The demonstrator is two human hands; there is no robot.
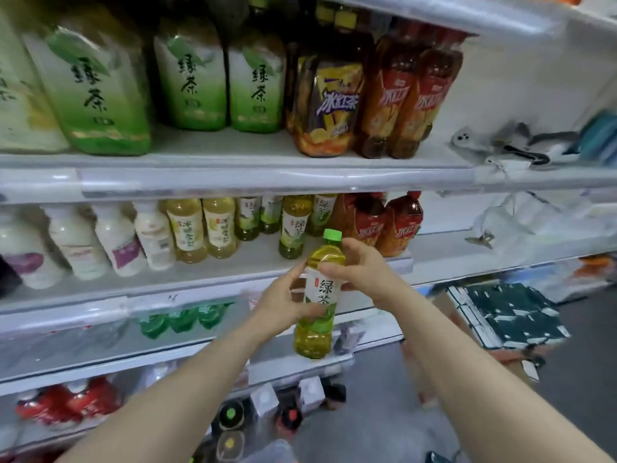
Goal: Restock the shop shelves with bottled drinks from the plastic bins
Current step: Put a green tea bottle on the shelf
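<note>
Both hands hold one green tea bottle [315, 335] at the centre of the frame.
It is upright in the air, green cap up, in front of the middle shelf [253, 259]. The left hand [283, 305] grips its label from the left with curled fingers; the right hand [362, 272] wraps round its shoulder from the right, just below the cap. Behind it on that shelf stand small green tea bottles [294, 228], with red iced tea bottles [384, 225] just right of them. Large green tea bottles [190, 75] fill the upper left.
</note>
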